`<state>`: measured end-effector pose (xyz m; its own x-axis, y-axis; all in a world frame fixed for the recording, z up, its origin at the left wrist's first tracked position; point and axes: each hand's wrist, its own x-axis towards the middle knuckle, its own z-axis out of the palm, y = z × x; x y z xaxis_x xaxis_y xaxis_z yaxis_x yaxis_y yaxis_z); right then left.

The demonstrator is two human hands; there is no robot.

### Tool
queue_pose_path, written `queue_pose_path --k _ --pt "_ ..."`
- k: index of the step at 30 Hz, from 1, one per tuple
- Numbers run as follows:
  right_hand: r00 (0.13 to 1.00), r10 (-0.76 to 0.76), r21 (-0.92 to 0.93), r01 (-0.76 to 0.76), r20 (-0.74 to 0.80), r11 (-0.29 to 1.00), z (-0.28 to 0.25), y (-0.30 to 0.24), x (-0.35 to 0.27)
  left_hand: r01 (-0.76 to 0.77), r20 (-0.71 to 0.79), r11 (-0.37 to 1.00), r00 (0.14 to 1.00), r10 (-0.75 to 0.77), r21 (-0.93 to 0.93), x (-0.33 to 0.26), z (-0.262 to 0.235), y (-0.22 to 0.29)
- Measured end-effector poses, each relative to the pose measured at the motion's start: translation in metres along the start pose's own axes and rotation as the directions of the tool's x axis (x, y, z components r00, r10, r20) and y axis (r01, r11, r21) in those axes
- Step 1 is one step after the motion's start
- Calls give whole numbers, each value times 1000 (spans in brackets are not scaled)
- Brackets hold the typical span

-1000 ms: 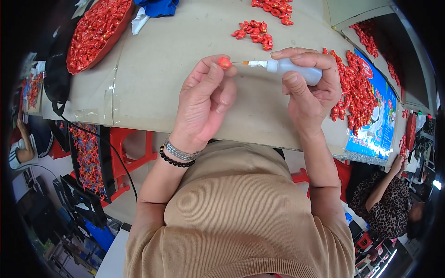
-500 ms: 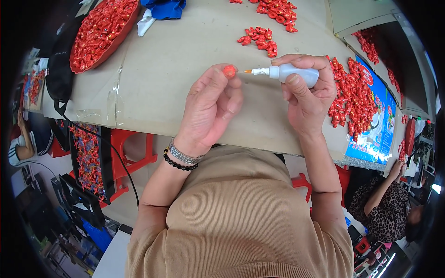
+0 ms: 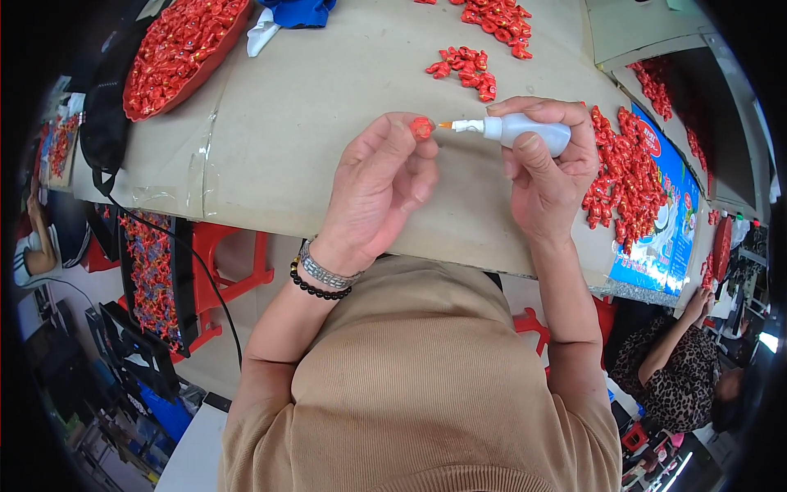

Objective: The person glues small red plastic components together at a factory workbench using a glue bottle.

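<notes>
Between the thumb and fingers of my left hand [image 3: 379, 176] is a small red figurine piece [image 3: 421, 128], its pale round side turned toward the bottle. My right hand [image 3: 551, 164] is wrapped round a translucent squeeze bottle [image 3: 531, 134], held level. The bottle's white nozzle with an orange needle tip [image 3: 446, 125] points left at the red piece, and the tip is very near it; I cannot tell whether they touch. Both hands are above the tabletop [image 3: 303, 148]. A small cluster of red pieces [image 3: 466, 67] lies beyond them.
A red tray [image 3: 184, 57] heaped with red pieces stands at the far left, beside a black bag [image 3: 105, 131]. Blue cloth [image 3: 297, 11] lies at the back. Right of my hand, a pile of red pieces [image 3: 625, 176] rests on blue printed sheeting [image 3: 679, 221]. Another person [image 3: 668, 361] sits at the right.
The red piece has turned in my left fingers and moved slightly right, so the gap to the bottle's orange tip has narrowed. The bottle has shifted a little right.
</notes>
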<state>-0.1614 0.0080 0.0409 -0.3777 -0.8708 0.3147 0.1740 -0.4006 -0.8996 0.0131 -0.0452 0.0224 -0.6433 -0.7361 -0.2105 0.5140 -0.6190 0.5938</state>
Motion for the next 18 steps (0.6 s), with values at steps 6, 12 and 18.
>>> queue_pose_path --k 6,12,18 --pt "997 73 87 -73 -3 994 1 2 1 -8 -4 1000 1000 8 27 0 1 0" --pt "987 163 137 -160 -9 978 3 2 0 0 4 1000 1000 0 31 0 0 -1" --pt "979 202 150 -197 -16 969 4 0 0 8 -5 1000 1000 -8 18 -1 1 -2"
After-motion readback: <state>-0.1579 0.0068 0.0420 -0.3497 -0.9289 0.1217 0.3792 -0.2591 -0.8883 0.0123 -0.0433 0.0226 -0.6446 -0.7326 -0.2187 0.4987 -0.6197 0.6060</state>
